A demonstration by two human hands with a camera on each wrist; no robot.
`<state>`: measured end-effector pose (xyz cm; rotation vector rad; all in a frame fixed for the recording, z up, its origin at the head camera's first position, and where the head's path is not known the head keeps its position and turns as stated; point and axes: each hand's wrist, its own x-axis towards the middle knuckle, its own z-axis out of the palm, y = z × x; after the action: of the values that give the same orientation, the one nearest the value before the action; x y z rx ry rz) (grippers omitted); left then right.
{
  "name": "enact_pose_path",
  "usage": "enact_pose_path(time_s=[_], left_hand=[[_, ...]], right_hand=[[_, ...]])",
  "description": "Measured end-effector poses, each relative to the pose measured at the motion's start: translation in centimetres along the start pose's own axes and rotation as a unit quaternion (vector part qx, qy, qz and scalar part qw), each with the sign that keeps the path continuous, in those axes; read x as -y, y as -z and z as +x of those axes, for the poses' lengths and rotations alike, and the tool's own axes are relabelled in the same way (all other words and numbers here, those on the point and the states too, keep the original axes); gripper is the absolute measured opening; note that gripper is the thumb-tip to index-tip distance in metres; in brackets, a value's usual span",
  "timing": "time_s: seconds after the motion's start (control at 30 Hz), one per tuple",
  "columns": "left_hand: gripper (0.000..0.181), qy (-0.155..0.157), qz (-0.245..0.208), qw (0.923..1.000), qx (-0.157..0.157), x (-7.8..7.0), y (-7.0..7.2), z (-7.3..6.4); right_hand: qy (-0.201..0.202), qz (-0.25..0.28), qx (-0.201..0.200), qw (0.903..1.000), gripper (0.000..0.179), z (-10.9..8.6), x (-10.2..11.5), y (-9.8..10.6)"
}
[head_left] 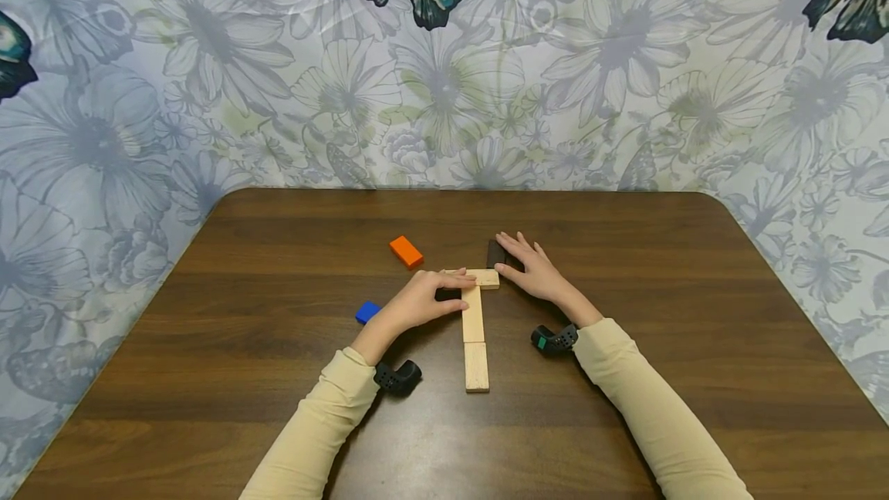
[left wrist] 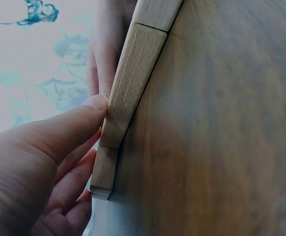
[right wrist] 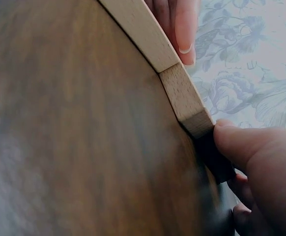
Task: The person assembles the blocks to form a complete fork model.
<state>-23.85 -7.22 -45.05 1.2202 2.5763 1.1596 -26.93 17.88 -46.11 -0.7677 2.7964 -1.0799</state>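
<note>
Three pale wooden blocks form a T on the table: a crossbar block [head_left: 488,279] at the far end and two stem blocks running towards me, the nearer stem block [head_left: 476,367] meeting the other end to end. My left hand [head_left: 424,299] bends over the crossbar's left part, its thumb [left wrist: 96,102] on the near side and fingers beyond, pinching it. My right hand [head_left: 535,268] holds a dark block [right wrist: 215,155] between thumb and fingers, at the crossbar's right end. Part of this dark block is hidden by the hand.
An orange block [head_left: 406,251] lies behind and left of the T. A blue block [head_left: 367,312] lies beside my left wrist, partly covered by it. The brown table [head_left: 590,423] ends at a wall [head_left: 444,99] with flowers and butterflies.
</note>
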Motion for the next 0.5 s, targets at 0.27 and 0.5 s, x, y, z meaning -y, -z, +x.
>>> enact_pose_path(time_s=[0.27, 0.5], left_hand=[[0.038, -0.003, 0.001, 1.0000, 0.000, -0.2, 0.1, -0.1], [0.037, 0.003, -0.003, 1.0000, 0.001, -0.2, 0.1, -0.2]], right_hand=[[-0.019, 0.020, -0.018, 0.9994, 0.071, -0.2, 0.0, 0.0], [-0.035, 0.055, -0.048, 0.9967, 0.079, -2.0, 0.7, -0.4]])
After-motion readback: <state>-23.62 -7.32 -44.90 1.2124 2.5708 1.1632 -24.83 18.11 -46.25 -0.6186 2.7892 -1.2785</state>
